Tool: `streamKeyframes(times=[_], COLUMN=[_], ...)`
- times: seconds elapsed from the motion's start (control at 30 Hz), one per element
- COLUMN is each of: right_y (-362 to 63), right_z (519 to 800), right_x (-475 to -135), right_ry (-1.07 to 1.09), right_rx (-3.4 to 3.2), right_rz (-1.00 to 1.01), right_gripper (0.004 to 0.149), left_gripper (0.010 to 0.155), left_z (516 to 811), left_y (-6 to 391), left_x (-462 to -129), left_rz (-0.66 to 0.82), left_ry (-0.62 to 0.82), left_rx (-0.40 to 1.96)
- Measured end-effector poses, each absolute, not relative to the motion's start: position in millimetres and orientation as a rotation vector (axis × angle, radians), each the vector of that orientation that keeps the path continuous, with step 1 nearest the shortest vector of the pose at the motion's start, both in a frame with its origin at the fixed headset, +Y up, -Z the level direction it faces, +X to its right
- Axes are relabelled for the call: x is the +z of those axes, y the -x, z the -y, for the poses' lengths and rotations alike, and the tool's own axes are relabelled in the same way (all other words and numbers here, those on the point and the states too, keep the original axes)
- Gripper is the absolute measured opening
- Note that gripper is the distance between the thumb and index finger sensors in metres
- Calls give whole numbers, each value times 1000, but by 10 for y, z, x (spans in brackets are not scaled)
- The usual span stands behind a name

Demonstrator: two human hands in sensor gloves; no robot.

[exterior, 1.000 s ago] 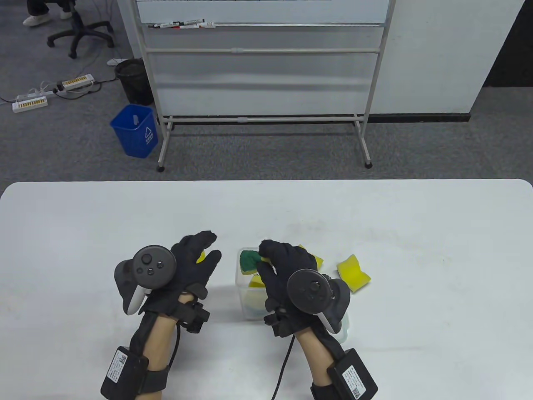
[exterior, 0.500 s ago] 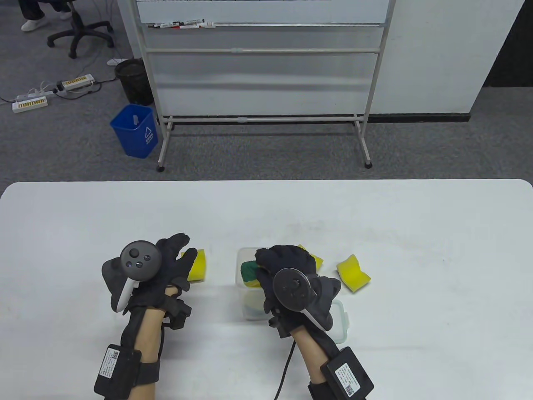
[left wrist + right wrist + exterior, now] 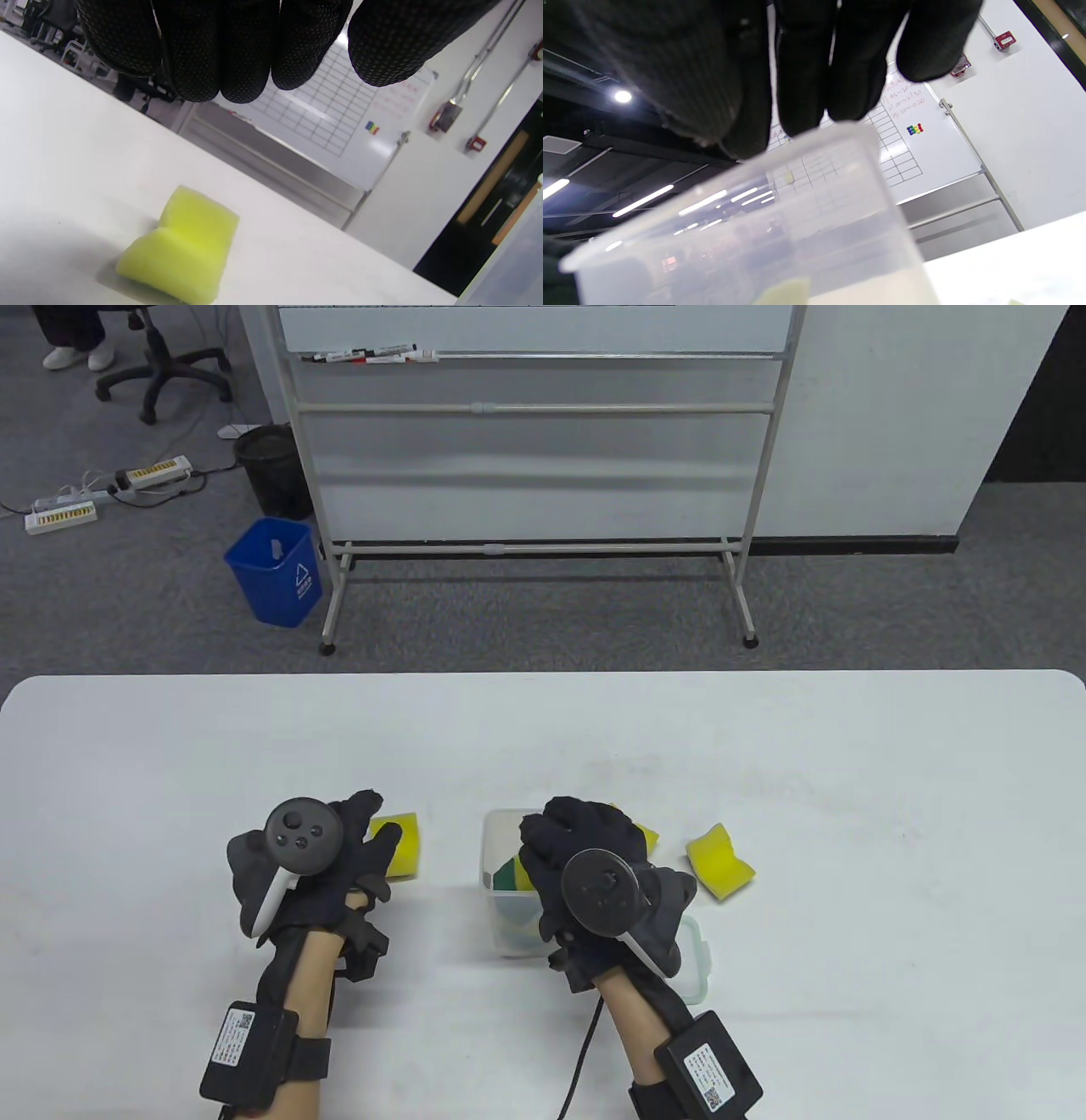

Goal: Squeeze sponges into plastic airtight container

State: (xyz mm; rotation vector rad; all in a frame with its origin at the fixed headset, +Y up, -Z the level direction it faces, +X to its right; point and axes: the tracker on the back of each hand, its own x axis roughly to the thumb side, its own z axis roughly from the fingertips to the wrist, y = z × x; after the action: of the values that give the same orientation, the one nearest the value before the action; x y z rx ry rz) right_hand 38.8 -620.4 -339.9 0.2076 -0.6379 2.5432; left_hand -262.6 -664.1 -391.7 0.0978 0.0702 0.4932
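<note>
Container [image 3: 501, 848]: R hand [image 3: 577, 848] fingers together, pressing sponge [image 3: 512, 875] inside. L hand [image 3: 339, 857] left of it, fingers together over yellow sponge [image 3: 401, 844].

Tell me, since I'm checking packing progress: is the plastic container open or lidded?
Open. The container has no lid on top; the right hand presses a green-backed sponge into it.

Even, bright overhead light; soft shadows under hands on counter [image 3: 764, 746]. Ceiling lamps [image 3: 622, 96] glare in right wrist view. Gloved fingers [image 3: 237, 46] blurred close-up; table view sharp.
</note>
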Motion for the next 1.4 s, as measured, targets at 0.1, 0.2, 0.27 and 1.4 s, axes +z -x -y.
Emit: streamKeyframes(times=[0.1,0.2,0.27,1.4], right_y=[-423,-456,-467,-524], right_z=[6171,6146,6138,6120], right_x=[-3386,-3376,-3373,-3375], right_ry=[-196,-191,-189,-184], right_rx=[2510,2486,2478,2415], right_rz=[640,648,649,630], right_gripper=[44,44,45,50], left_gripper=[60,57,55,71], left_z=[6768,6959,7099,7394], left_y=[2593,2569,2556,2626], left_x=[-3975,-4045,-4085,-4167], left_rz=[-47,-19,-3,37], left_ry=[-37,56,120,185], left_rx=[440,377,348,701])
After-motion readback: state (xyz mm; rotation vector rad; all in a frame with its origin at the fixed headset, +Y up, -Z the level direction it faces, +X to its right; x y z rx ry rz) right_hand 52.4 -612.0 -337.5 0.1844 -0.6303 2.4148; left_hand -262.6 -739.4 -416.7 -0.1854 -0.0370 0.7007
